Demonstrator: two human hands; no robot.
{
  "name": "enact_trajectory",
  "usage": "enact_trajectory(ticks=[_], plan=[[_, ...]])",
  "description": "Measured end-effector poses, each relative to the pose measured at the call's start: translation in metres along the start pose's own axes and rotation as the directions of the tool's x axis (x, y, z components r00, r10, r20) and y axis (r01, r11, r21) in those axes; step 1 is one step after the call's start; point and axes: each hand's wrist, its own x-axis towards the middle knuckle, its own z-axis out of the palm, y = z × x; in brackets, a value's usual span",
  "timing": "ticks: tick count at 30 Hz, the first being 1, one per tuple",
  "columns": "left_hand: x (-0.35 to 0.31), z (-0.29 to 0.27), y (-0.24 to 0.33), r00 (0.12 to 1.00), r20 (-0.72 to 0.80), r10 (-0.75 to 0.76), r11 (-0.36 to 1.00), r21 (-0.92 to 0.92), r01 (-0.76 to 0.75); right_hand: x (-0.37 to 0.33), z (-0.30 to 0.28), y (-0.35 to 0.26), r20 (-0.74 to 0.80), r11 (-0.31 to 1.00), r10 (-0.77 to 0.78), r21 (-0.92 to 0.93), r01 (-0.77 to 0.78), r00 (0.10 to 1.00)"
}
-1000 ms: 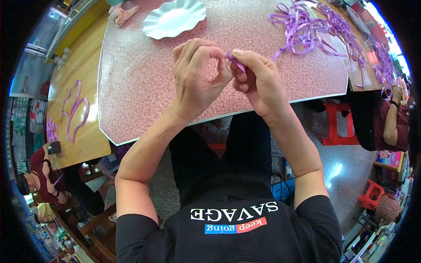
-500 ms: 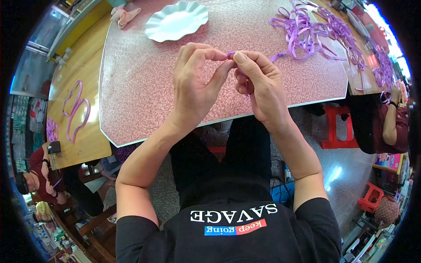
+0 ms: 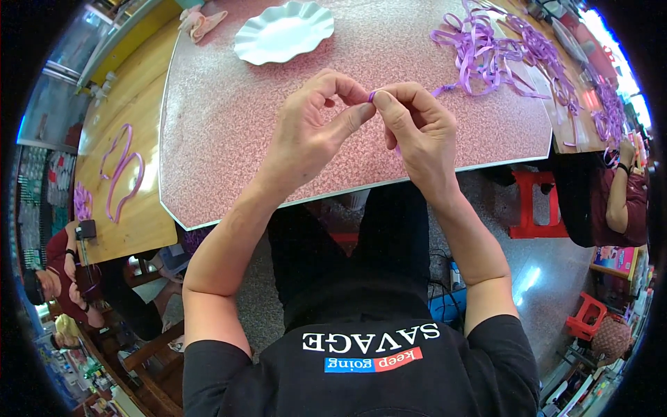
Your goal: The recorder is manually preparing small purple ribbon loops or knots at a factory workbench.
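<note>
A small loop of purple ribbon (image 3: 372,96) shows between the fingertips of both hands, above the pink speckled table mat. My left hand (image 3: 310,135) is closed, its thumb and index fingertip against the loop. My right hand (image 3: 421,132) pinches the ribbon between thumb and fingers, and a bit of purple shows under its curled fingers. Most of this piece is hidden by the fingers. Beyond the right hand lies a tangled heap of purple ribbons (image 3: 479,52).
A white scalloped plate (image 3: 283,33) stands at the mat's far side, beside a crumpled pinkish cloth (image 3: 203,25). Purple ribbon strips (image 3: 125,174) lie on the wooden table at left. Co-workers sit at both sides. A red stool (image 3: 535,208) stands on the right.
Both hands have shifted slightly nearer to me with the ribbon. My left thumb and index finger have closed in around the loop. The view has moved a little.
</note>
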Motion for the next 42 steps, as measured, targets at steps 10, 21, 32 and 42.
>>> enact_trajectory(ticks=[10, 21, 32, 42], plan=[[0.006, 0.004, -0.010, 0.889, -0.093, 0.449, 0.838, 0.390, -0.382, 0.003, -0.005, 0.000, 0.149, 0.853, 0.300, 0.401, -0.335, 0.942], [0.003, 0.004, -0.014, 0.793, -0.009, 0.609, 0.651, 0.577, -0.494, 0.008, -0.008, -0.003, 0.233, 0.727, 0.428, 0.485, -0.486, 0.873], [0.003, 0.004, 0.006, 0.974, -0.131, 0.185, 0.963, 0.223, -0.153, 0.001, -0.005, 0.005, 0.114, 0.884, 0.258, 0.372, -0.282, 0.959], [0.002, -0.003, 0.007, 0.975, 0.039, -0.220, 0.974, -0.036, 0.222, 0.003, -0.012, 0.007, 0.139, 0.957, 0.203, 0.183, -0.227, 0.969]])
